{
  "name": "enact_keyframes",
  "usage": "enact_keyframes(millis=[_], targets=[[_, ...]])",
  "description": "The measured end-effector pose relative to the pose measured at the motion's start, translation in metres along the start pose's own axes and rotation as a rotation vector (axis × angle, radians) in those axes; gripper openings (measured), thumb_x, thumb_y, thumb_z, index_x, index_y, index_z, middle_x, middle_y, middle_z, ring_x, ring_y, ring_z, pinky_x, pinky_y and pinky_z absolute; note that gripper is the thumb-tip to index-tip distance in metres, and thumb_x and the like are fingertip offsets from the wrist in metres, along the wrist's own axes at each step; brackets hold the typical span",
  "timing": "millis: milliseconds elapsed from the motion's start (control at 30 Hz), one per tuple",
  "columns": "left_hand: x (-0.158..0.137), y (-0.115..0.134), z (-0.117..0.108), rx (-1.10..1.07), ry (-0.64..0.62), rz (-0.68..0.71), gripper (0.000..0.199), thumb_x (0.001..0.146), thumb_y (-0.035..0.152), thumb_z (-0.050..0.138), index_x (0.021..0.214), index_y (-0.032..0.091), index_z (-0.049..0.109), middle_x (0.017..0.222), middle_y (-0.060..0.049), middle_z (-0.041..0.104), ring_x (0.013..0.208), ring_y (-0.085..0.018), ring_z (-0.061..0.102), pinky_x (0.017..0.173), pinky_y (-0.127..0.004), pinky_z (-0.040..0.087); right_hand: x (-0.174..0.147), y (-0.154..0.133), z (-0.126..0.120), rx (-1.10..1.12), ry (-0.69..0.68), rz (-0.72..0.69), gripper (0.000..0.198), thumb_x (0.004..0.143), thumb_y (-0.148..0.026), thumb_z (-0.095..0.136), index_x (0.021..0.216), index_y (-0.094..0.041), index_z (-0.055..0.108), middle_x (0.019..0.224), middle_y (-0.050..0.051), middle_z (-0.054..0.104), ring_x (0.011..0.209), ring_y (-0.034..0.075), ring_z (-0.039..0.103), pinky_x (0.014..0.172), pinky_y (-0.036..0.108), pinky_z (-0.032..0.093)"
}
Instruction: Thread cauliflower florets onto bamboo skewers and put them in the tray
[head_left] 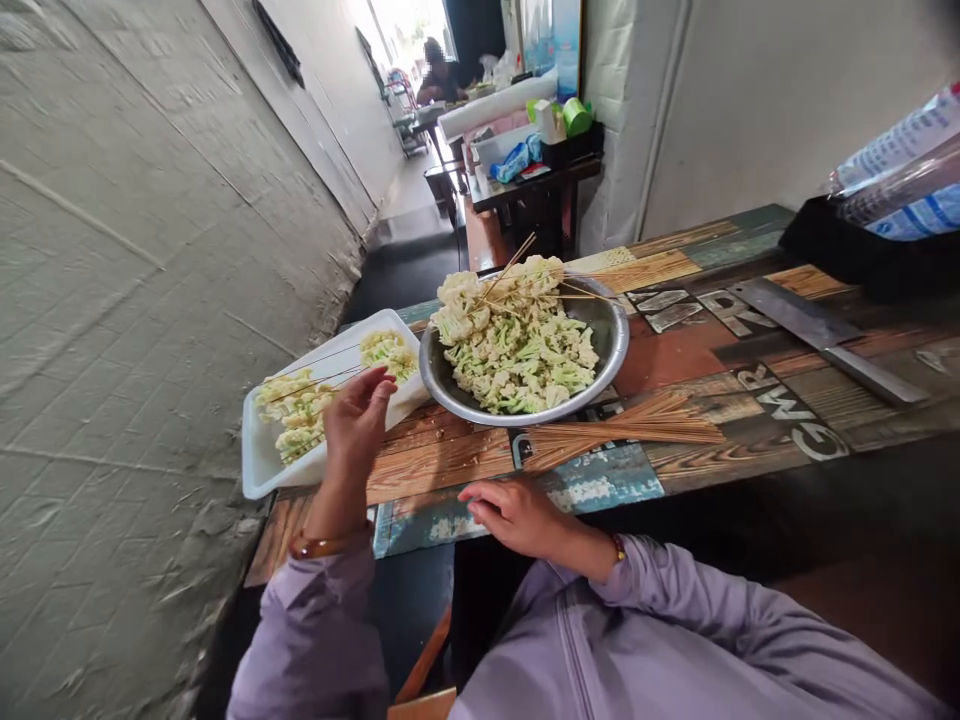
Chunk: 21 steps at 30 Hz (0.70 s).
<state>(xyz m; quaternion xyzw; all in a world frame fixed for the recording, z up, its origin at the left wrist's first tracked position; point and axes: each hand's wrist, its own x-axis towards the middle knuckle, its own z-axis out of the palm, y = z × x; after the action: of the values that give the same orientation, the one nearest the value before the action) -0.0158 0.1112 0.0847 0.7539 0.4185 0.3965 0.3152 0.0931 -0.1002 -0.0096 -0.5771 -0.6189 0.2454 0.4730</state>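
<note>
My left hand [358, 418] is raised over the near side of a white tray [255, 470], fingers loosely bent and nothing visible in them. In the tray lie skewered cauliflower pieces [296, 408], some sticks passing behind my hand. My right hand [517, 512] rests at the table's front edge, fingers slightly bent and thumb apart, holding nothing. Beyond it stands a metal bowl [616, 345] of cut cauliflower florets [525, 360]. Several cauliflower skewers [510, 285] lie across the bowl's far side. Loose bamboo skewers [637, 425] are fanned out between bowl and right hand.
A cleaver [817, 335] lies on the patterned table [442, 465] to the right. Behind it is a black container [832, 245] with plastic packages. A wall [135, 330] rises close on the left. Farther back, a side table [525, 185] holds supplies, and a person [441, 80] sits beyond.
</note>
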Motion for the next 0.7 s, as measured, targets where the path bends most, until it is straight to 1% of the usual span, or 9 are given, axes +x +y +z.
enact_keyframes(millis=[67,133,200,300,367,467,533,600,700], targets=[[-0.030,0.016,0.014,-0.116,0.003,-0.045,0.045,0.080,0.045,0.061,0.111,0.013,0.065,0.097,-0.009,0.072,0.080,-0.018,0.069,0.082,-0.035,0.055,0.000,0.000,-0.001,0.013,0.009,-0.011,0.022,0.092,-0.017,0.053,0.106,-0.020,0.070,0.098,0.003,0.077,0.088,0.015,0.072,0.081,0.024,0.053],[-0.058,0.026,0.025,-0.181,-0.028,-0.062,0.041,0.081,0.044,0.062,0.108,0.015,0.067,0.093,-0.007,0.072,0.075,-0.016,0.067,0.076,-0.031,0.055,-0.001,-0.001,-0.003,0.028,0.019,-0.025,0.022,0.092,-0.016,0.052,0.105,-0.020,0.070,0.097,0.003,0.077,0.087,0.015,0.072,0.081,0.024,0.053],[-0.081,0.028,0.035,-0.211,-0.046,-0.088,0.038,0.082,0.045,0.061,0.105,0.016,0.068,0.090,-0.006,0.072,0.072,-0.015,0.066,0.072,-0.030,0.055,-0.003,-0.003,-0.006,0.050,0.031,-0.046,0.022,0.093,-0.016,0.051,0.104,-0.021,0.070,0.095,0.003,0.077,0.084,0.014,0.072,0.079,0.024,0.053],[-0.105,0.018,0.045,-0.190,-0.097,-0.154,0.037,0.083,0.044,0.060,0.106,0.016,0.068,0.089,-0.007,0.072,0.071,-0.015,0.066,0.069,-0.030,0.054,-0.010,-0.005,-0.018,0.046,0.072,-0.101,0.023,0.094,-0.018,0.049,0.103,-0.020,0.071,0.094,0.004,0.077,0.084,0.015,0.072,0.078,0.025,0.054],[-0.115,0.011,0.052,-0.138,-0.141,-0.155,0.034,0.084,0.042,0.059,0.103,0.016,0.068,0.089,-0.008,0.072,0.075,-0.017,0.067,0.070,-0.030,0.054,-0.016,-0.004,-0.033,-0.023,0.116,-0.129,0.024,0.094,-0.019,0.050,0.103,-0.019,0.072,0.099,0.005,0.077,0.088,0.016,0.072,0.082,0.026,0.054],[-0.123,0.007,0.062,-0.010,-0.206,-0.061,0.028,0.086,0.038,0.057,0.098,0.017,0.070,0.089,-0.008,0.073,0.080,-0.018,0.066,0.073,-0.031,0.052,-0.025,0.006,-0.064,-0.174,0.219,-0.113,0.026,0.097,-0.022,0.047,0.106,-0.021,0.071,0.101,0.005,0.076,0.092,0.016,0.071,0.086,0.027,0.053],[-0.127,0.011,0.069,0.047,-0.231,0.007,0.025,0.087,0.036,0.056,0.096,0.019,0.071,0.089,-0.008,0.073,0.078,-0.018,0.065,0.072,-0.031,0.050,-0.030,0.016,-0.085,-0.299,0.265,-0.095,0.027,0.098,-0.023,0.046,0.107,-0.021,0.072,0.105,0.006,0.076,0.097,0.018,0.070,0.089,0.030,0.051],[-0.129,0.016,0.075,0.062,-0.244,0.051,0.024,0.088,0.035,0.054,0.096,0.019,0.071,0.089,-0.007,0.073,0.077,-0.017,0.064,0.071,-0.030,0.049,-0.035,0.027,-0.105,-0.446,0.301,-0.085,0.028,0.098,-0.025,0.046,0.105,-0.021,0.073,0.104,0.007,0.075,0.096,0.019,0.069,0.088,0.033,0.050],[-0.131,0.022,0.082,0.066,-0.253,0.079,0.024,0.089,0.034,0.053,0.096,0.019,0.071,0.086,-0.007,0.072,0.074,-0.016,0.063,0.069,-0.029,0.048,-0.038,0.042,-0.124,-0.623,0.337,-0.088,0.028,0.098,-0.025,0.046,0.106,-0.019,0.072,0.102,0.008,0.075,0.094,0.022,0.067,0.087,0.038,0.046]])
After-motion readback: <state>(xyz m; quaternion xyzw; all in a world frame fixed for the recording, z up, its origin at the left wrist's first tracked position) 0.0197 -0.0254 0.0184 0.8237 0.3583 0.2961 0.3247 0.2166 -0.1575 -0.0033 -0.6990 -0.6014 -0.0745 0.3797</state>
